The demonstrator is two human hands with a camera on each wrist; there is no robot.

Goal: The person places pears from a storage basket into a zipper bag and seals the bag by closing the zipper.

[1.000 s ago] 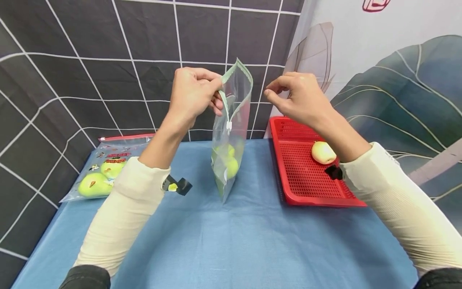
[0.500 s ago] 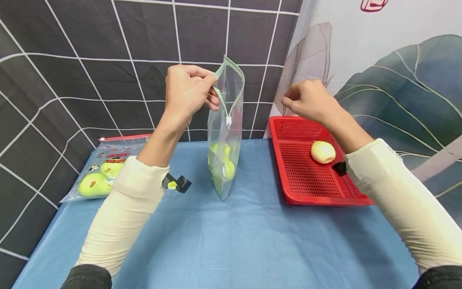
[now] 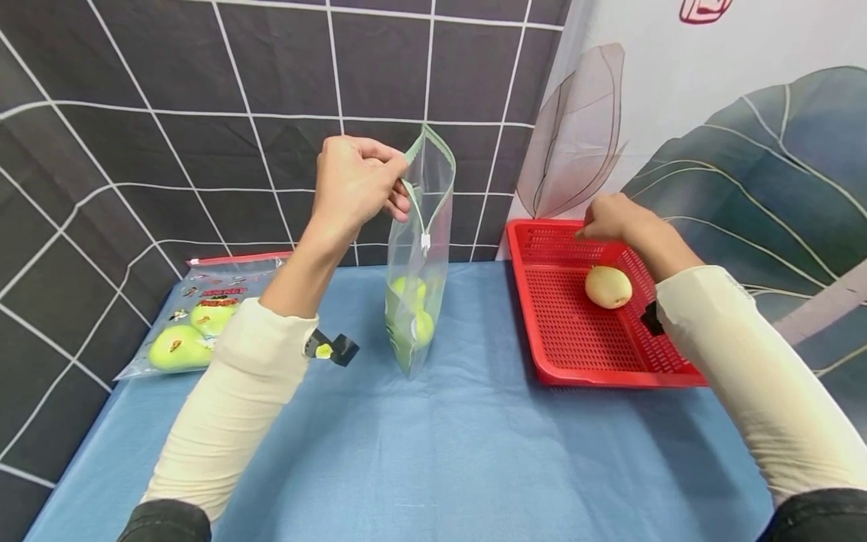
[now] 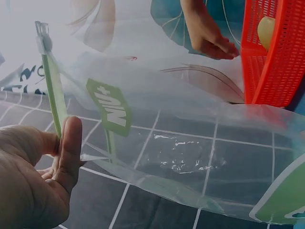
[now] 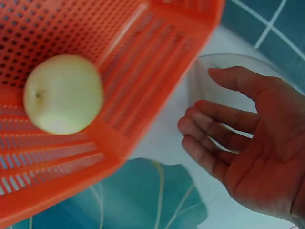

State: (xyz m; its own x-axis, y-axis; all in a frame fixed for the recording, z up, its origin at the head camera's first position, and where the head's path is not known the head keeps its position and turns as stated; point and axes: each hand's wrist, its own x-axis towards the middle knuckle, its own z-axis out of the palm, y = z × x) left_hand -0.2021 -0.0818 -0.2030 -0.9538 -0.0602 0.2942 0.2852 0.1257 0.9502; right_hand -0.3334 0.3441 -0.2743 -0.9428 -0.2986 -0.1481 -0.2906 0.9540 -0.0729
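My left hand (image 3: 359, 184) pinches the green-edged mouth of a clear zip bag (image 3: 433, 218) and holds it upright, its top spread apart. Low inside the bag are yellow-green fruits (image 3: 423, 327), partly blurred by the plastic. The left wrist view shows thumb and fingers on the bag's green zip strip (image 4: 55, 90). Above the back right of the red basket (image 3: 535, 331) hangs my right hand (image 3: 619, 222), holding nothing, its fingers loosely bent in the right wrist view. A pale yellow round fruit (image 3: 608, 287) lies in the basket, just below that hand and apart from it.
A printed bag with a red zip (image 3: 203, 316) and green fruits in it lies at the left on the blue cloth (image 3: 420, 459). A dark tiled backdrop (image 3: 271, 68) rises behind the table. At the right hangs a leaf-patterned sheet (image 3: 765, 165).
My right hand has moved from beside the bag's mouth, right and down over the basket. My left hand keeps its pinch, and the bag has shifted slightly left.
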